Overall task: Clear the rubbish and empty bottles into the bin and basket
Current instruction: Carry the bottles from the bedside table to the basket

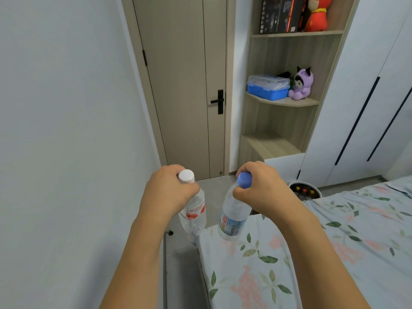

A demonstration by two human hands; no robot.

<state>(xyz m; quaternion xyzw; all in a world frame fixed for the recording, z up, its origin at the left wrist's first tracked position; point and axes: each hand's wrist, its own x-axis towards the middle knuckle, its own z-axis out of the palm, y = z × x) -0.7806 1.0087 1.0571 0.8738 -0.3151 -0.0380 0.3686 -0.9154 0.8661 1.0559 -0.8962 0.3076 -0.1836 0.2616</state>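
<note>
The left hand (169, 190) is at lower centre-left of the frame. Its grip is curled round the neck of a clear bottle (194, 214) with a white cap (186, 176) and a red-printed label. This bottle hangs from the hand, tilted, with its base toward the lower right, over the floor (211, 192) beside the bed (334, 253).

The right hand (263, 190) is at lower centre-right. Its grip is curled round the neck of a second bottle (233, 216), which has a blue cap (244, 179) and a blue-green label. This bottle also hangs tilted, base toward the lower left, over the near corner of the bed. The two bottles are near each other and do not touch.

The bed, with a floral cover, fills the lower right of the frame. A round white bin (305, 190) stands on the floor just beyond the bed, right of centre, with coloured items inside.

A closed door (185, 85) with a black handle occupies the upper centre. Right of it, a corner shelf (283, 101) carries a blue box (267, 88) and a purple plush toy (301, 84). A white wardrobe (367, 108) fills the right edge.
</note>
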